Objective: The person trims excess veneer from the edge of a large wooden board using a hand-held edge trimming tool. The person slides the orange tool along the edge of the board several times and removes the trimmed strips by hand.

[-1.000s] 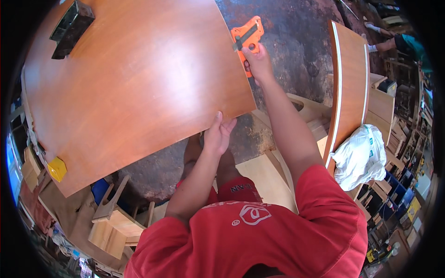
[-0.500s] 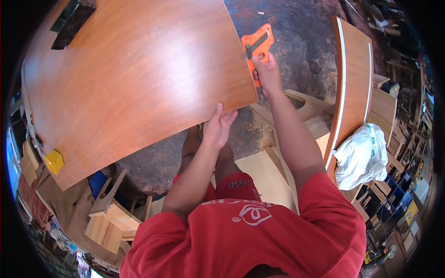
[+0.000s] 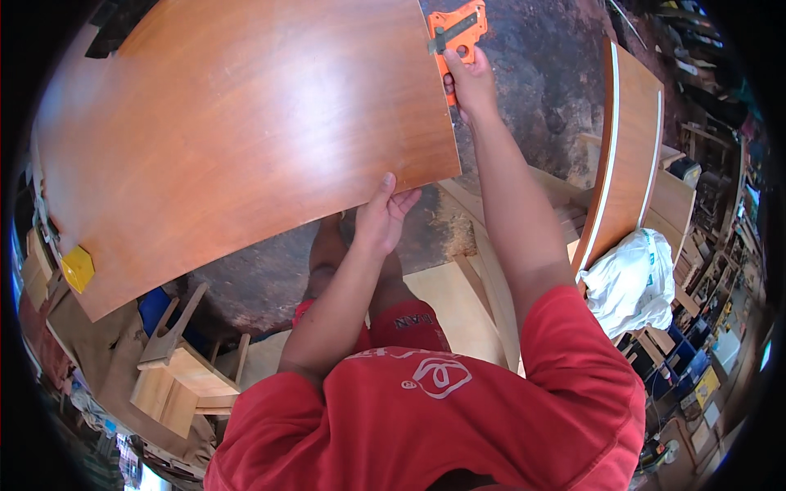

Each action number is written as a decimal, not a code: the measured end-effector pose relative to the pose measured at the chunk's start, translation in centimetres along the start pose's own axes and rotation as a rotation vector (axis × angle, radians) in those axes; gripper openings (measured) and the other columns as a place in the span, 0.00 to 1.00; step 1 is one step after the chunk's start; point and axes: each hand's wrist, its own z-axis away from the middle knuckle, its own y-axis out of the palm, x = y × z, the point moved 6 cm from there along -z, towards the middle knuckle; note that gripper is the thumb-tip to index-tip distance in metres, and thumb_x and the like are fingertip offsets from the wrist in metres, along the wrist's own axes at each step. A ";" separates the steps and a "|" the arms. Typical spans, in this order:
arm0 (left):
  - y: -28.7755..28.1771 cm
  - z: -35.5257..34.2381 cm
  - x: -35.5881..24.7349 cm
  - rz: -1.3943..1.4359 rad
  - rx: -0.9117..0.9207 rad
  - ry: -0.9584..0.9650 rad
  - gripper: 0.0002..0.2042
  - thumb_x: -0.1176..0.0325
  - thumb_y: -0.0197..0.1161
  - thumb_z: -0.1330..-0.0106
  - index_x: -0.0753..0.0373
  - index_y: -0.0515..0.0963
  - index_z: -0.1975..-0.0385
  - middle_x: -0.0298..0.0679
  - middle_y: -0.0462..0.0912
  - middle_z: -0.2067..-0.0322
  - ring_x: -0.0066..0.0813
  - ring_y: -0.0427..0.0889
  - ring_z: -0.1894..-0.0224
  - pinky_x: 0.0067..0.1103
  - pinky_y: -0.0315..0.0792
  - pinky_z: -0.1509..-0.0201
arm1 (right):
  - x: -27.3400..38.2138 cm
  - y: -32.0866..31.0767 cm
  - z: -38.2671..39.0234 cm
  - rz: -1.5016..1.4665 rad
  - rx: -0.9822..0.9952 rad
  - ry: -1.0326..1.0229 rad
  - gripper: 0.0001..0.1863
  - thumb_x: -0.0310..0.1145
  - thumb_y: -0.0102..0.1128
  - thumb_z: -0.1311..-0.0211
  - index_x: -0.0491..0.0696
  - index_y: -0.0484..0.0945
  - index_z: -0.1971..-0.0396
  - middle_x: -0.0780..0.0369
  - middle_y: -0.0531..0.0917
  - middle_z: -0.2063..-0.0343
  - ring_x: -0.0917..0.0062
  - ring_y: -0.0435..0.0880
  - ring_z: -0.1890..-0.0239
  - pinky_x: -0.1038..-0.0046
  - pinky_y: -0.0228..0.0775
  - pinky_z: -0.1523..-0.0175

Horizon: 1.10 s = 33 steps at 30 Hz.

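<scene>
A large, glossy brown wooden panel (image 3: pixel 246 131) spreads in front of me, its near right corner close to both hands. My left hand (image 3: pixel 381 217) grips the panel's near edge beside that corner, thumb on the top face and fingers at the edge and underneath. On the panel's right edge, my right hand (image 3: pixel 474 86) is wrapped around an orange edge trimmer (image 3: pixel 470 31), a flat plastic tool with a dark bar across it. The bar's end touches the panel edge. My right fingertips are partly hidden behind the tool.
A yellow block-like object (image 3: pixel 78 269) sits at the panel's near left corner. To the right stands a curved-looking brown board (image 3: pixel 629 139) with white edges, a white plastic bag (image 3: pixel 630 278) against it. Pale wooden furniture parts (image 3: pixel 184 380) lie at lower left.
My right hand has slid the edge trimmer farther away along the panel's right edge. My left hand keeps its hold on the near edge. The whole view has shifted slightly.
</scene>
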 end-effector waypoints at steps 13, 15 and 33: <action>0.0 0.0 0.0 0.017 0.011 -0.002 0.16 0.63 0.58 0.30 0.61 0.69 0.46 0.38 0.80 0.54 0.30 0.81 0.54 0.31 0.75 0.46 | -0.3 -1.0 3.6 -0.015 -0.001 0.028 0.13 0.32 0.63 0.36 0.48 0.67 0.58 0.68 0.79 0.76 0.87 0.70 0.83 0.84 0.60 0.80; 0.1 0.0 0.0 0.016 0.008 0.001 0.16 0.63 0.58 0.30 0.61 0.69 0.46 0.38 0.80 0.54 0.30 0.81 0.54 0.31 0.75 0.46 | -0.5 -1.2 4.0 -0.030 0.001 0.024 0.13 0.32 0.63 0.36 0.48 0.67 0.58 0.68 0.79 0.76 0.87 0.70 0.83 0.84 0.60 0.80; 0.0 -0.1 0.1 0.028 0.003 0.015 0.17 0.63 0.59 0.30 0.60 0.69 0.45 0.39 0.79 0.53 0.32 0.81 0.54 0.31 0.75 0.46 | -0.6 -2.1 6.8 0.012 -0.016 0.077 0.11 0.33 0.60 0.34 0.50 0.67 0.60 0.70 0.77 0.77 0.88 0.70 0.82 0.84 0.61 0.79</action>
